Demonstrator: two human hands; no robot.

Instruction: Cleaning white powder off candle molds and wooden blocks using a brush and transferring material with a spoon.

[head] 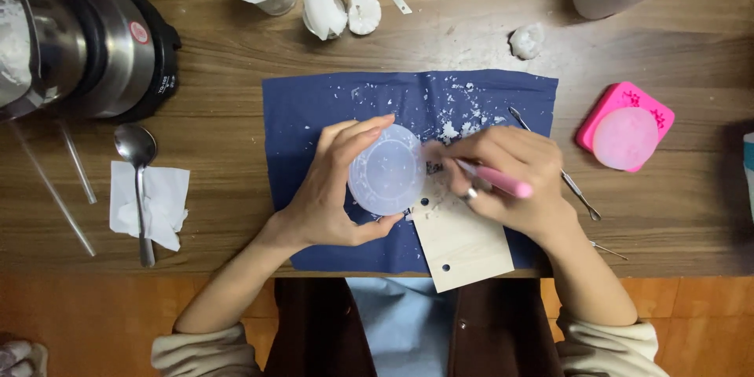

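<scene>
A pale wax disc (386,170), judged light and brittle, is clamped rim-wise by the left hand (334,188); a pink tool (499,181) is gripped in the right hand (510,177)

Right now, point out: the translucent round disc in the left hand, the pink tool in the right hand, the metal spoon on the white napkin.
translucent round disc (389,171), head view, centre of its face.
pink tool (503,182), head view, mid handle.
metal spoon (135,144), head view, bowl.
</scene>
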